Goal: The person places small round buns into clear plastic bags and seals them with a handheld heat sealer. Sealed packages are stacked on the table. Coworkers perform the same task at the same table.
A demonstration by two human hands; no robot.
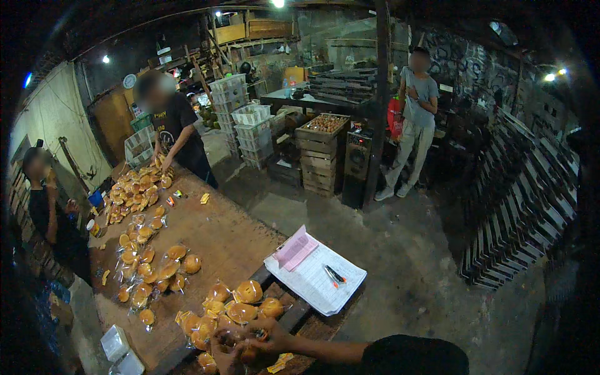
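Low in the view, over the near edge of the wooden table [225, 229], my left hand [224, 349] and my right hand [272, 335] are close together around a round bun, partly hidden by the fingers. Wrapped buns [241, 311] lie in a pile just beyond my hands, with small yellow packets among them. More yellow packets [281, 363] are beside my right hand. Further along the table are a loose group of bagged buns [140, 281] and a larger heap [136, 192].
Papers [323, 276] with a pen and a pink slip rest at the table's right corner. Clear plastic boxes [115, 344] stand at the near left. One person handles the far heap; another stands at the left, a third beyond the post. Crates [323, 154] and a speaker [357, 164] stand behind.
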